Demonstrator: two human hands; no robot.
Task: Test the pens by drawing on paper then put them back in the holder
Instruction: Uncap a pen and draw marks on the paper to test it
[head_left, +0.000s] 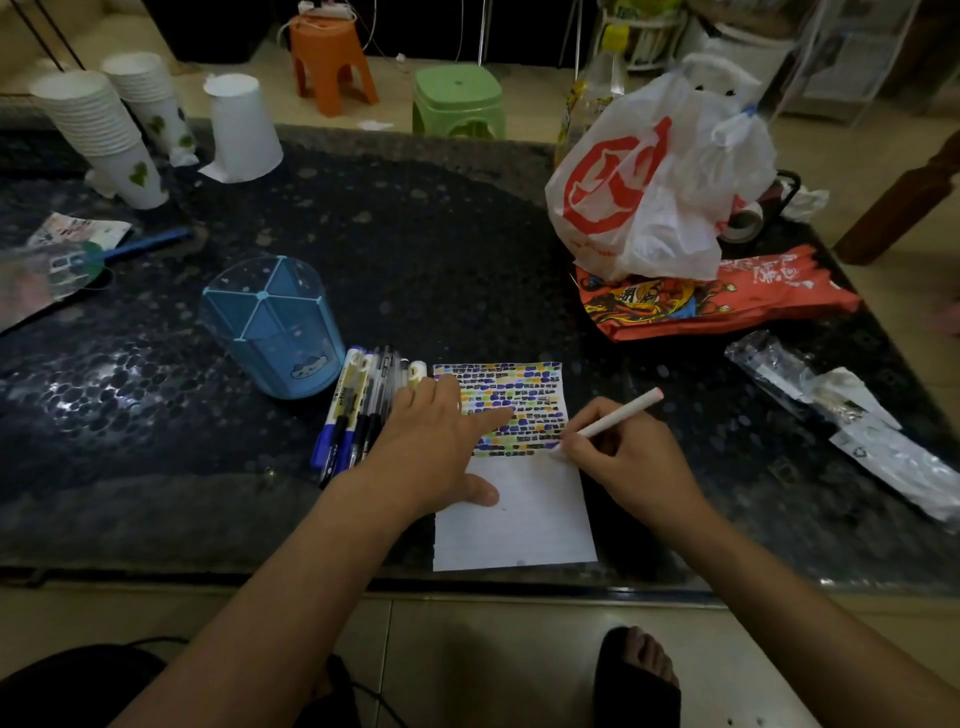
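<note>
A pale pink pen (612, 418) is gripped in the right hand (626, 460), its tip set on the paper (524, 519) at the lower edge of the coloured marks. The paper is pressed flat by the left hand (436, 447), fingers extended. Remaining pens (358, 410) are laid just left of the paper, beside the blue holder (272, 327), on the dark table (415, 249).

You're in a home: plastic stools (332, 62) on the tiled floor, paper cups (98, 130) and a shopping bag (649, 187) on the worktop (415, 249).
</note>
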